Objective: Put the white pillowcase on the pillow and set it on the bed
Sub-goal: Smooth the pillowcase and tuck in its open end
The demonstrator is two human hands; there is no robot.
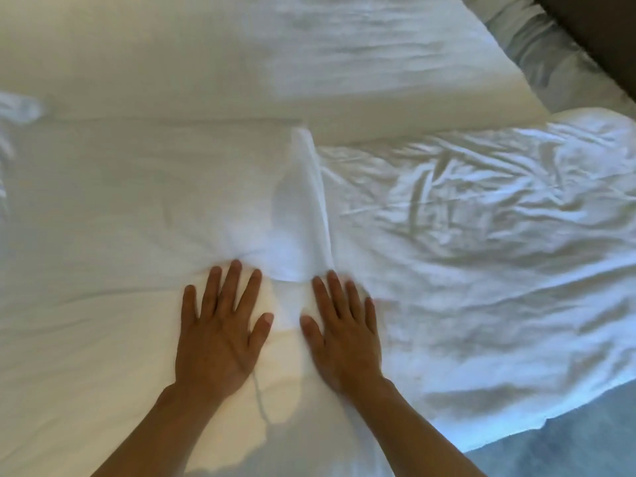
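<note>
A white-cased pillow [113, 215] lies flat across the left and middle of the view. Both my hands press on its near part, palms down and fingers spread. My left hand [220, 325] lies left of a raised fold of the white pillowcase [303, 208] that runs away from me. My right hand [342, 328] lies just right of that fold, at the pillow's right edge. Neither hand holds anything. The picture is slightly blurred around my fingertips.
A second white pillow [309, 56] lies across the back. Crumpled white bedding [499, 218] covers the bed on the right. A dark headboard [599, 29] stands at the top right corner. Blue-grey floor [568, 449] shows at the bottom right, past the bed's edge.
</note>
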